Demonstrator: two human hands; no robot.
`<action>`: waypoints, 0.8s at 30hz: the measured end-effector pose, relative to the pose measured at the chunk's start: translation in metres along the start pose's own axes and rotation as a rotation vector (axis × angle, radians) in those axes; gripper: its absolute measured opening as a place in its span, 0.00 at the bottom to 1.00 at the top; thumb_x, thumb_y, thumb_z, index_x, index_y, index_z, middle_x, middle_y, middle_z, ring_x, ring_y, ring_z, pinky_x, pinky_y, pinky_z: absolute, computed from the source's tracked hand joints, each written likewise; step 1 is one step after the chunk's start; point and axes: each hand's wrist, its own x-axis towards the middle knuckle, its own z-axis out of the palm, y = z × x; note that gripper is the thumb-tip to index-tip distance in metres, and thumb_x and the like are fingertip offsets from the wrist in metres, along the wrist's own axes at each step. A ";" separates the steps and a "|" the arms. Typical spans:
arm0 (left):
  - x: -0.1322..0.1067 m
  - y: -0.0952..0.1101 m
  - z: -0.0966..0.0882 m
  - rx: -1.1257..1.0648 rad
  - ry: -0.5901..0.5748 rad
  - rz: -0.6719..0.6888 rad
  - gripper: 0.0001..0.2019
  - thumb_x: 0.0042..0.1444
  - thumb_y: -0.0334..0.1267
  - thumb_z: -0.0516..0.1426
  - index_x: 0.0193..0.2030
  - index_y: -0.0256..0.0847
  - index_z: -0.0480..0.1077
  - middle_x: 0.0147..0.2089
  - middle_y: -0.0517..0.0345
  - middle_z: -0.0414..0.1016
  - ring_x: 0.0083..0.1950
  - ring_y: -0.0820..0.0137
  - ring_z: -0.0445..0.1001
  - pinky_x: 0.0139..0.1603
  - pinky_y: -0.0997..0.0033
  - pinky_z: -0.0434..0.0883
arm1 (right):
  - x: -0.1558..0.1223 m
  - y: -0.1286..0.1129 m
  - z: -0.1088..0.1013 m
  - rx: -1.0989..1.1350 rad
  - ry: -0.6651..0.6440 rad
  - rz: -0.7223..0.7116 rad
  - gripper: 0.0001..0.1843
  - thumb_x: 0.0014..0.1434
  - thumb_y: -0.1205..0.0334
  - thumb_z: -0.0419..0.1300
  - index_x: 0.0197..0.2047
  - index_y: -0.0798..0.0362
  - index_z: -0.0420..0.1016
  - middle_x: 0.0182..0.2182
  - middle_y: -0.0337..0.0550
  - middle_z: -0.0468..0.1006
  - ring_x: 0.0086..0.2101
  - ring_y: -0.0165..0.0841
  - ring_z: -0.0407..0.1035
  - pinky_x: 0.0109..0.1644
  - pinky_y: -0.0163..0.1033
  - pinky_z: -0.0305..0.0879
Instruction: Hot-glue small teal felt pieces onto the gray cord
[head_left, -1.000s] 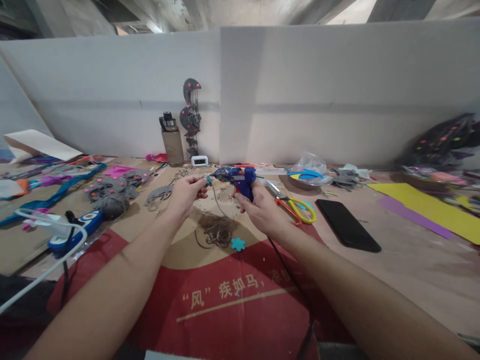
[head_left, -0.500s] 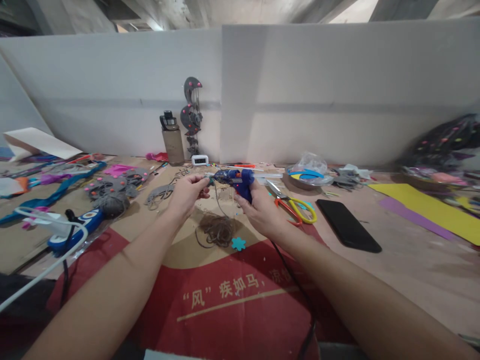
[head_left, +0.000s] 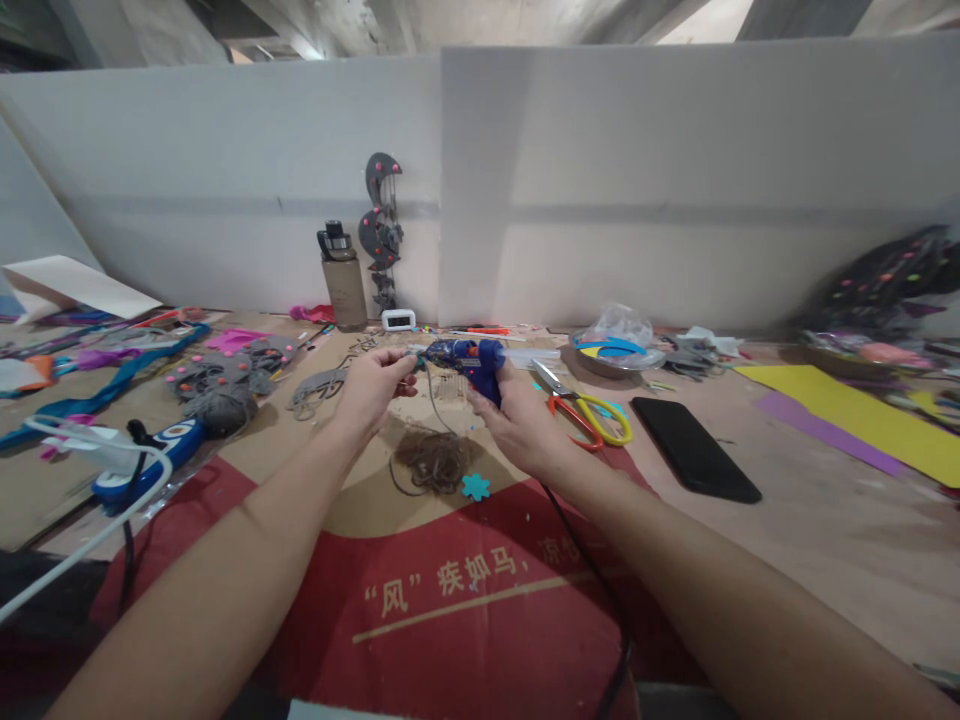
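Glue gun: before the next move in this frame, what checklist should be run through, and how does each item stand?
1. Right hand wraps the handle of the glue gun: ok.
2. Nozzle points at the small piece pinched in the left hand: ok.
3. Nozzle touching the piece or just short of it: cannot tell, too blurred.
4. Left fingertips kept away from the nozzle: not ok, they sit right at the tip.
5. Black cord runs loose under the right forearm, not snagged: ok.
6. Twine bundle lies on the table below the hands, apart from the nozzle: ok.
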 end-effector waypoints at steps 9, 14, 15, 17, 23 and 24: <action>0.000 0.000 -0.001 0.016 -0.005 0.010 0.13 0.41 0.42 0.64 0.28 0.36 0.69 0.24 0.61 0.68 0.22 0.78 0.66 0.22 0.77 0.67 | 0.000 0.001 0.000 -0.055 -0.007 0.021 0.20 0.59 0.60 0.50 0.54 0.57 0.61 0.43 0.54 0.73 0.42 0.41 0.67 0.47 0.48 0.62; 0.000 -0.001 -0.002 0.046 0.020 0.044 0.11 0.41 0.42 0.64 0.28 0.37 0.70 0.24 0.61 0.68 0.22 0.77 0.66 0.21 0.78 0.65 | 0.000 -0.001 -0.001 0.009 0.019 0.023 0.19 0.58 0.60 0.52 0.53 0.54 0.62 0.44 0.52 0.72 0.43 0.41 0.67 0.47 0.48 0.62; 0.001 -0.001 -0.002 0.061 0.028 0.059 0.11 0.41 0.42 0.64 0.28 0.37 0.70 0.24 0.61 0.68 0.22 0.77 0.65 0.21 0.78 0.65 | 0.000 0.000 -0.001 0.042 0.030 0.032 0.19 0.57 0.60 0.52 0.52 0.53 0.63 0.44 0.51 0.72 0.41 0.40 0.67 0.46 0.47 0.63; 0.001 0.000 -0.002 0.087 0.051 0.082 0.11 0.41 0.42 0.63 0.28 0.37 0.71 0.23 0.61 0.67 0.22 0.77 0.65 0.20 0.78 0.64 | 0.002 0.003 -0.001 0.132 0.053 0.094 0.16 0.56 0.59 0.54 0.47 0.52 0.64 0.43 0.49 0.73 0.35 0.36 0.68 0.40 0.43 0.66; -0.001 0.004 0.000 0.014 0.083 0.026 0.11 0.40 0.41 0.64 0.27 0.36 0.70 0.21 0.63 0.65 0.21 0.79 0.61 0.18 0.80 0.58 | 0.011 0.038 0.000 0.332 0.055 0.400 0.11 0.53 0.56 0.52 0.36 0.54 0.66 0.27 0.42 0.73 0.22 0.29 0.64 0.27 0.36 0.62; -0.002 0.005 0.001 -0.005 0.072 0.008 0.11 0.40 0.40 0.64 0.27 0.36 0.70 0.21 0.63 0.64 0.21 0.80 0.61 0.18 0.80 0.58 | 0.012 0.046 0.000 0.217 0.042 0.430 0.11 0.53 0.56 0.52 0.34 0.54 0.67 0.26 0.42 0.72 0.23 0.30 0.65 0.27 0.36 0.62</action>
